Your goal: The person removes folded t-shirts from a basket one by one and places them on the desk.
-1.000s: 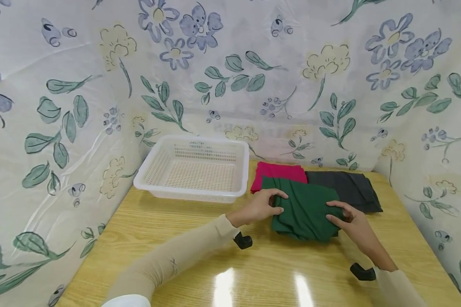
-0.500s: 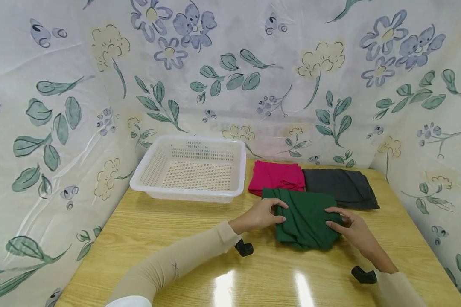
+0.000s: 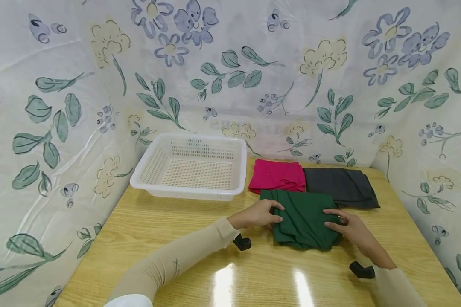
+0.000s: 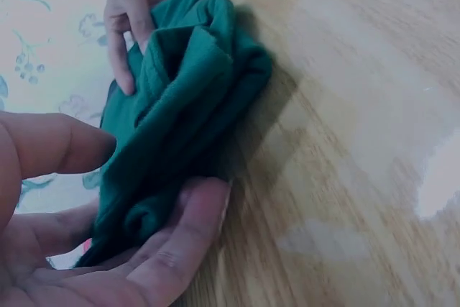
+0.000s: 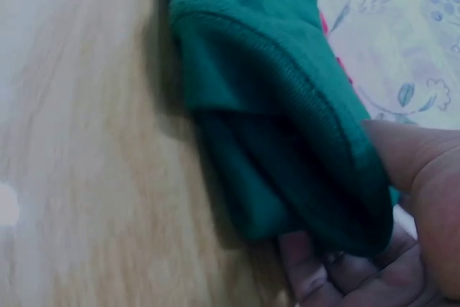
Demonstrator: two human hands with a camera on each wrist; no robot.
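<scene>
A folded green garment (image 3: 305, 221) lies low over the wooden table, between both hands. My left hand (image 3: 258, 213) grips its left edge; in the left wrist view the thumb (image 4: 68, 145) is on the upper side and the other fingers (image 4: 190, 231) reach underneath. At the opposite edge my right hand (image 3: 355, 231) holds the garment, with the thumb (image 5: 410, 149) above and fingertips showing below the folds in the right wrist view. A stitched seam and stacked layers of the garment (image 5: 266, 127) show there.
Behind the green garment lie a folded pink cloth (image 3: 276, 175) and a folded dark grey cloth (image 3: 338, 185), side by side. A white slotted plastic basket (image 3: 194, 192) stands at the back left of the wooden table (image 3: 184, 273). Floral sheeting (image 3: 230, 98) rises behind and beside the table.
Both hands have brought the green garment a little nearer the table's front, uncovering more of the pink cloth. Over the last half second it has barely moved.
</scene>
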